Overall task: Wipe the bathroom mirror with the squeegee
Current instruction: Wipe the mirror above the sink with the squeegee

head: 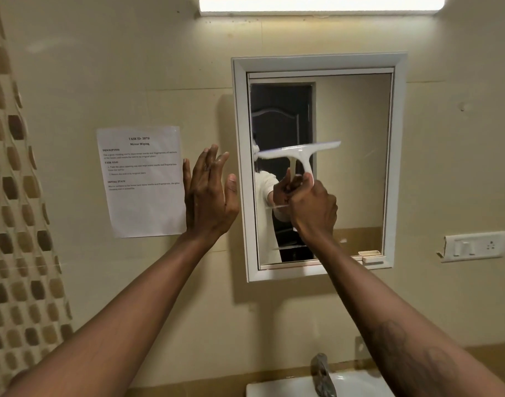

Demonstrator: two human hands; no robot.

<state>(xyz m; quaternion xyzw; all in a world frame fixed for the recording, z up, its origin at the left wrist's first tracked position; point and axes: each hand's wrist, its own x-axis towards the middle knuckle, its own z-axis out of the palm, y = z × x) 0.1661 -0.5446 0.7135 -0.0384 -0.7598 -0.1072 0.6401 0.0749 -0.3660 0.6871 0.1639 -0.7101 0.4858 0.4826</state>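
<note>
Containers:
- Sink (pixel 277 389), white, at the bottom edge of view under the mirror (pixel 354 167). Only its rear rim shows, so I cannot tell what is in the bowl. A metal tap (pixel 321 373) stands at the rim.
- Small cream box (pixel 371 257) on the frame (pixel 320 62) ledge at the mirror's bottom right corner. Contents not visible.

Squeegee (pixel 300 154): white, T-shaped. The blade lies across the left half of the glass at about mid-height. It is tilted a little, with the right end higher and the left end close to the mirror's left edge. The handle runs down from the blade's middle.

Right hand (pixel 314 209): closed in a fist round the squeegee handle. All fingers are wrapped tight, the knuckles face me, and the arm reaches up from the lower right. Its reflection shows in the glass just left of the fist.

Left hand (pixel 209 196): holds nothing. Fingers (pixel 211 160) are straight and nearly together, pointing up, with the thumb spread to the right. The back of the hand faces me and the palm faces the wall (pixel 131 67). It sits just beside the mirror's left edge and overlaps the right edge of a printed sheet (pixel 142 181) stuck to the wall. I cannot tell whether the palm touches the wall.

Other:
- Lit strip light (pixel 321 5) above the mirror.
- Switch plate (pixel 475 246) on the wall near the mirror's lower right corner.
- Brown patterned tiles (pixel 13 196) down the left edge of view.
</note>
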